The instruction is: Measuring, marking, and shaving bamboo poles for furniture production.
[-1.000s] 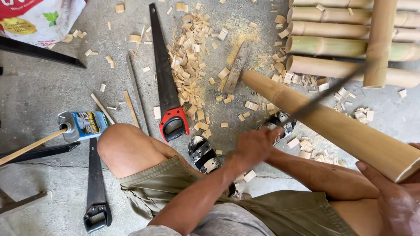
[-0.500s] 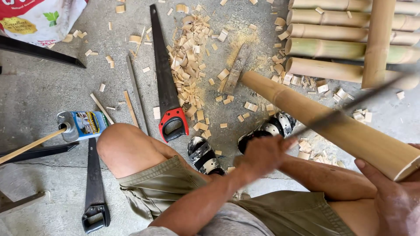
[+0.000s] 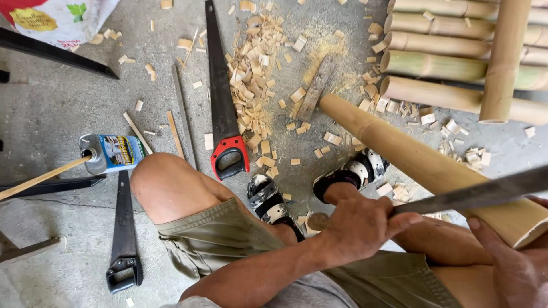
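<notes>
My left hand [image 3: 359, 228] is closed around the handle of a long dark blade [image 3: 479, 194]. The blade lies nearly flat and reaches right across the near end of a thick bamboo pole [image 3: 422, 162]. That pole slants from the sawdust pile down to the lower right. My right hand [image 3: 508, 268] holds its cut end from below, thumb against the rim. I sit with my left knee [image 3: 171, 185] bent and both sandalled feet [image 3: 354, 171] under the pole.
A red-handled handsaw [image 3: 220, 108] lies amid wood chips [image 3: 257, 74]. A black-handled saw [image 3: 123, 239], a glue can [image 3: 111, 153] with a stick in it, thin slats and a stack of bamboo poles [image 3: 456, 65] surround me on the concrete floor.
My left hand has dropped and drawn toward my body. The blade has swung from pointing steeply up-right to lying nearly level over the pole's end. The pole and my right hand stay put.
</notes>
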